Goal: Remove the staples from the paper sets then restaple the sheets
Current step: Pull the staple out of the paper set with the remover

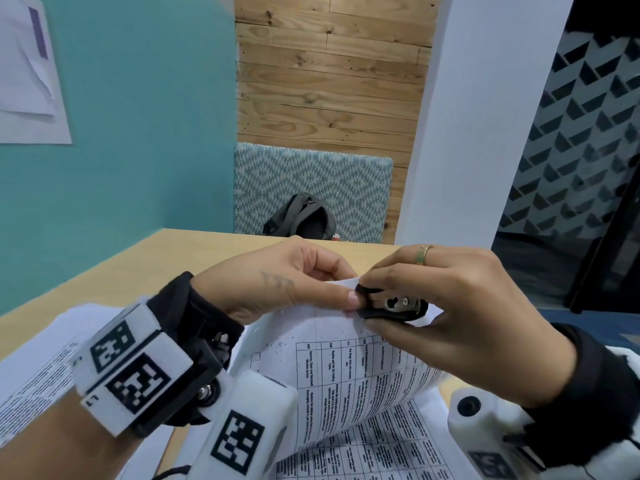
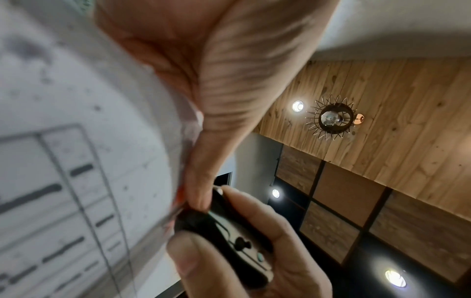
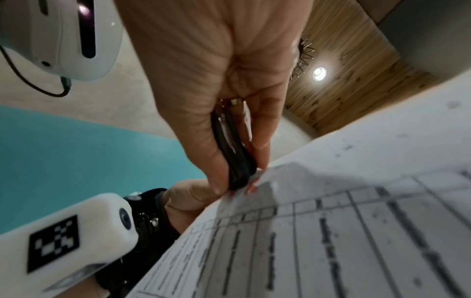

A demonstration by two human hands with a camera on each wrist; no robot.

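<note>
A set of printed sheets with tables [image 1: 353, 372] is lifted off the wooden table [image 1: 145, 268], its top corner raised. My left hand [image 1: 325, 289] pinches that corner between thumb and fingers. My right hand [image 1: 398, 306] squeezes a black staple remover [image 1: 391, 304] whose tip meets the paper corner right beside my left thumb. In the left wrist view the staple remover [image 2: 229, 238] sits against the paper edge [image 2: 76, 161]. In the right wrist view the staple remover [image 3: 237, 159] touches the sheet's corner [image 3: 331, 221]. The staple itself is hidden.
More printed sheets [image 1: 41, 372] lie on the table at the left, and another page [image 1: 381, 445] lies under the lifted set. A dark backpack [image 1: 301, 216] sits on a patterned bench [image 1: 311, 181] beyond the table's far edge. A teal wall [image 1: 138, 133] stands at the left.
</note>
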